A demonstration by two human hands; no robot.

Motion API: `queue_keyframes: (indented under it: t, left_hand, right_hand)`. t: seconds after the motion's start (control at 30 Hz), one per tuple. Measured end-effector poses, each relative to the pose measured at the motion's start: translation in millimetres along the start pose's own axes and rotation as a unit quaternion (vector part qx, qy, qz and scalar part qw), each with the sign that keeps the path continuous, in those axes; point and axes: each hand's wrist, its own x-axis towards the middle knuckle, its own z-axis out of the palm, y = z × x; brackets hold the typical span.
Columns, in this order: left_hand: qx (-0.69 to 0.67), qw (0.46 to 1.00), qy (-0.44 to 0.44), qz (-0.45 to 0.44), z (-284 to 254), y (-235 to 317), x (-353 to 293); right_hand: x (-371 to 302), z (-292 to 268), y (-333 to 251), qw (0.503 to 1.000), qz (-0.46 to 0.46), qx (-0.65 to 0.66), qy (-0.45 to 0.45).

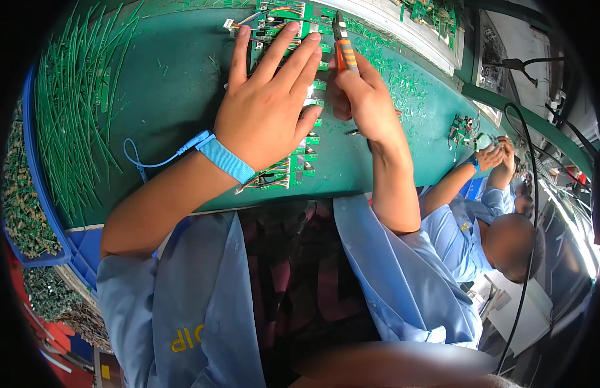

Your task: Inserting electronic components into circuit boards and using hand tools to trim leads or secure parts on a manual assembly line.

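Observation:
My left hand [264, 107] lies palm down with its fingers spread over a row of green circuit boards [304, 163], covering part of them. Bundles of coloured wires with white connectors [229, 24] stick out at both ends of the row. Just right of the boards, my right hand [369, 107] is closed round the orange and grey handles of cutting pliers [344, 52]. Their dark jaws point away from me, beside the far boards. A blue wrist strap [223, 159] with a coiled cord circles my left wrist.
Long thin green strips [80, 110] are heaped on the green mat [170, 84] at left. Small green scraps [403, 84] litter its right side. A blue bin [44, 187] of small parts stands at the left edge. At right, a co-worker's hands [495, 155] hold something.

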Motion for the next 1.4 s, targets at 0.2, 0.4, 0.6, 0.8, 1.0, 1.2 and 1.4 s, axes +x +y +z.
queue_keyframes:
  t: [0.2,0.4,0.6,0.8,1.0,1.2,1.4]
  left_hand:
    - [0.015,1.000,-0.008,0.008,-0.4,-1.6,-2.9]
    - [0.009,1.000,-0.007,0.020,-15.8,-13.9,11.8]
    - [-0.033,0.993,-0.091,-0.061,-53.6,-54.8,78.7]
    - [-0.042,0.989,-0.131,-0.056,-45.0,-71.9,85.4]
    - [-0.160,0.953,-0.038,-0.254,-101.8,-105.6,21.9]
    - [-0.309,0.859,0.008,-0.409,-143.2,-89.1,-111.9]
    - [-0.418,0.797,-0.081,-0.429,-116.1,13.7,-171.7]
  right_hand:
    - [-19.5,-24.7,18.4,0.990,-0.007,-0.124,0.067]
    - [-65.7,-111.9,64.1,0.836,0.002,-0.435,0.335]
    - [-102.5,-63.9,58.8,0.874,-0.166,-0.340,0.305]
    - [-121.2,49.3,115.9,0.992,-0.094,0.074,-0.032]
    - [-102.0,22.0,73.3,0.995,-0.062,-0.032,-0.068]
    - [-15.4,-11.2,30.1,0.956,-0.242,-0.150,0.072]
    - [24.5,-1.7,0.2,0.916,-0.328,-0.136,0.185]
